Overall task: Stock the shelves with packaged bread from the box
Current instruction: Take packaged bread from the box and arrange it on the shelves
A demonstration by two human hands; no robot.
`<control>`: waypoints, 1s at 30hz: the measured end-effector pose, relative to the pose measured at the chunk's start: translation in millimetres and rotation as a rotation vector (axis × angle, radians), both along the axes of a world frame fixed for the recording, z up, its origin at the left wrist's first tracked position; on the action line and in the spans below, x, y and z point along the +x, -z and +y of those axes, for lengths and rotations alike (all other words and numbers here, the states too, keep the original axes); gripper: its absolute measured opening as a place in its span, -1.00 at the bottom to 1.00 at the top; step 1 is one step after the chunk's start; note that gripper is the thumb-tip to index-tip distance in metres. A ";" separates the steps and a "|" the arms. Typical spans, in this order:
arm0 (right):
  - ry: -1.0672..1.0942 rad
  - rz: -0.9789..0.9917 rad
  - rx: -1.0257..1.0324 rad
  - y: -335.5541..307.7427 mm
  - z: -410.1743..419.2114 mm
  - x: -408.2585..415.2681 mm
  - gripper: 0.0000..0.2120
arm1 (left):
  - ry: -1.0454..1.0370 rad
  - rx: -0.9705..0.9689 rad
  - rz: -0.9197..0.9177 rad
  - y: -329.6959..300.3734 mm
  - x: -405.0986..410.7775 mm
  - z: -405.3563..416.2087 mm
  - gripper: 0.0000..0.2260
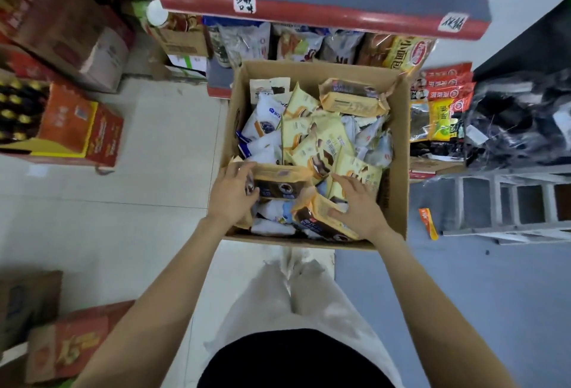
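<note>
On a pale tiled shop floor (160, 140), an open cardboard box (398, 146) of bread packets sits before a red-edged shelf (324, 18). The left hand (233, 194) grips a tan packet (282, 182); the right hand (358, 210) rests flat, fingers spread, on another packet (321, 220).

Pale tile floor (160, 146) left, grey floor (463, 295) right, stepladder (509, 202) nearby.
</note>
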State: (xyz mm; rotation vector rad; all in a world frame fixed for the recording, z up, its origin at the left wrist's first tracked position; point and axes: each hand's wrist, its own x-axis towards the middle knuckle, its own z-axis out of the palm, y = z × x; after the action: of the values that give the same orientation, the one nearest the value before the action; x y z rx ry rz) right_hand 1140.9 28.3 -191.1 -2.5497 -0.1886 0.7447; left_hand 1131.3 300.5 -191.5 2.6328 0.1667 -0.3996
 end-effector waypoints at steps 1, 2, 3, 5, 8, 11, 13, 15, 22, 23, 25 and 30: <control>-0.032 0.042 -0.005 6.2 1.8 4.8 -0.23 | 0.015 0.011 0.008 6.8 4.3 1.1 -0.52; -0.069 0.082 -0.004 12.6 3.9 7.7 -0.14 | 0.037 0.024 0.005 12.6 7.3 1.5 -0.51; -0.110 0.115 -0.010 20.1 5.8 9.8 -0.06 | 0.066 0.037 -0.003 18.0 10.8 0.8 -0.50; -0.225 0.140 -0.086 33.2 9.3 10.7 0.04 | 0.130 0.057 -0.005 25.6 17.8 -5.1 -0.48; -0.319 0.065 -0.218 50.2 9.8 8.8 -0.01 | 0.258 0.061 0.065 36.5 36.2 -23.8 -0.40; -0.242 0.048 -0.210 61.5 5.1 14.3 -0.17 | 0.375 0.128 0.221 51.1 61.1 -39.7 -0.29; -0.228 0.076 -0.175 65.5 0.6 20.6 -0.24 | 0.426 0.174 0.305 60.3 75.0 -46.0 -0.22; -0.237 0.091 -0.155 66.6 -1.2 24.0 -0.27 | 0.434 0.159 0.364 69.1 83.2 -49.2 -0.12; -0.343 0.001 -0.255 72.9 10.9 19.1 -0.24 | 0.535 0.235 0.260 86.7 82.6 -49.2 -0.05; -0.287 0.019 -0.211 71.1 9.1 20.4 -0.24 | 0.545 0.230 0.202 85.8 84.3 -46.8 -0.07; -0.099 0.086 -0.054 64.2 1.1 22.4 -0.24 | 0.540 0.181 0.113 81.4 89.8 -38.7 -0.11; 0.543 0.222 0.471 19.6 -20.7 41.2 -0.41 | 0.034 -0.232 0.041 39.0 102.1 -25.7 -0.38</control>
State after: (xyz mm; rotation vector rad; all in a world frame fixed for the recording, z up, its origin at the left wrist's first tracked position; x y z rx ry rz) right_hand 1182.1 7.5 -210.7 -1.9216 0.3504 0.6609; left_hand 1233.3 274.8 -230.4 2.4035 0.0836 -0.4564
